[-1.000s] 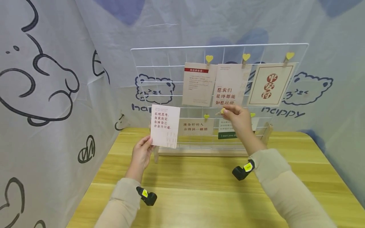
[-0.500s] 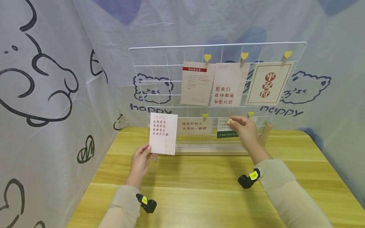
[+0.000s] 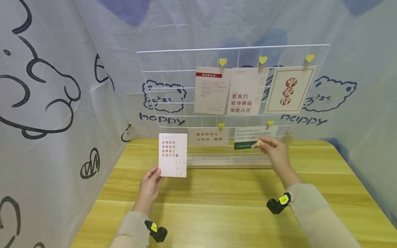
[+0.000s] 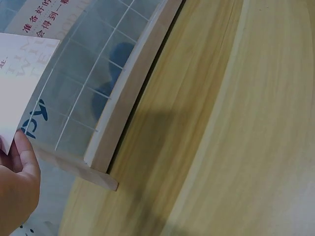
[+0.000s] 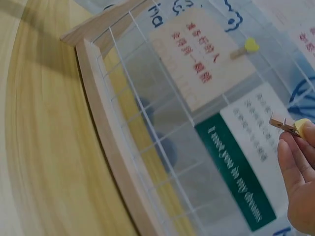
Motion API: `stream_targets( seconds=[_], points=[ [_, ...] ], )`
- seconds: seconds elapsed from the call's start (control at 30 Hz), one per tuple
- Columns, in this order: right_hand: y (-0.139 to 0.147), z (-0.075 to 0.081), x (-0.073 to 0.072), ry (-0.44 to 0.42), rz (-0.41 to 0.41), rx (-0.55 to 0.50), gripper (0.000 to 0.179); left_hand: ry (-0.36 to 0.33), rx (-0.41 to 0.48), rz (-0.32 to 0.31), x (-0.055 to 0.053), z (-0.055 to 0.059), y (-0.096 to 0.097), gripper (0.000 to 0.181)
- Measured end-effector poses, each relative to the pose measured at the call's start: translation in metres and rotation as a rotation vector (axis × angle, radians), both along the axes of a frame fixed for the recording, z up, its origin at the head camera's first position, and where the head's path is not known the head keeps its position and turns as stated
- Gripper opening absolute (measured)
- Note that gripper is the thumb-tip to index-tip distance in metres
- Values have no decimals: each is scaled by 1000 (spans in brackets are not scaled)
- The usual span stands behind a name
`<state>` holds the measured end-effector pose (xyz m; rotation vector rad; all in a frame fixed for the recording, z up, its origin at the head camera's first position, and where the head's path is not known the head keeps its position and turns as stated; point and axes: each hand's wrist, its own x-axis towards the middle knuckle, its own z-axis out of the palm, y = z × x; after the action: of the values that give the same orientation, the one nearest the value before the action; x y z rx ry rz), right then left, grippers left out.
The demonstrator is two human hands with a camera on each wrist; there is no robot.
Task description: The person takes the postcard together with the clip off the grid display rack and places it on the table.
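My left hand pinches a white card with red lettering by its lower left edge, in front of the grid's left side. Between thumb and fingers my right hand holds a small wooden clothespin topped with a yellow heart, close in front of a green-and-white card. The white wire grid stands upright in a wooden base. Across its upper part hang a card with a red strip, a white card with red characters and a bordered card, each under a yellow heart clothespin.
A beige card hangs low on the grid beside the green-and-white one. The grid stands on a wood-grain table. A printed cloth with cartoon drawings hangs behind and at the left.
My right hand has moved down and to the right with the clothespin, away from the upper cards. My left hand has lowered the white card. The view has shifted slightly.
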<state>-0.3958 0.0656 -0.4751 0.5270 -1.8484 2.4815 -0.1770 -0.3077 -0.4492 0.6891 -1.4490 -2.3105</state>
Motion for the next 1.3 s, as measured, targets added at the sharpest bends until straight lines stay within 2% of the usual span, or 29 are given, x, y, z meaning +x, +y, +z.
stream_targets(
  seconds=[0.07,0.1,0.17,0.2,0.33,0.43,0.53,0.6,0.63,0.73,0.83,0.87,1.07,1.3],
  points=[
    [5,4,10,-33,0,-13,23,-4,2,10,3,-3,0,20],
    [10,-8,0,-50,-17,-5,25,-4,1,12,4,-4,0,19],
    [19,-29,-10,-52,-25,-33,24,-9,-5,17,7,-7,-1,18],
    [22,-39,-14,-75,-56,-9,25,-9,-5,22,8,-8,-2,16],
    [40,-95,-42,-45,-133,6,32,-13,-6,31,13,-15,-3,10],
    [49,-113,-47,-72,-157,2,36,-19,-2,28,17,-19,-4,9],
    [54,-116,-42,-99,-189,7,38,-35,-5,26,20,-23,-5,11],
    [56,-114,-35,-78,-210,47,37,-52,-20,23,22,-25,-5,13],
    [51,-92,-18,-108,-227,86,36,-58,-27,21,23,-27,-5,14],
    [55,-90,-9,-116,-241,104,36,-75,-35,20,26,-30,-6,19],
    [60,-93,-4,-158,-259,105,37,-75,-49,22,30,-33,-6,17],
    [67,-114,-16,-133,-255,76,37,-78,-54,24,31,-34,-6,17],
    [75,-114,0,-167,-262,89,35,-106,-64,23,36,-39,-7,16],
    [85,-114,19,-222,-248,71,29,-144,-78,6,43,-45,-8,35]
  ],
)
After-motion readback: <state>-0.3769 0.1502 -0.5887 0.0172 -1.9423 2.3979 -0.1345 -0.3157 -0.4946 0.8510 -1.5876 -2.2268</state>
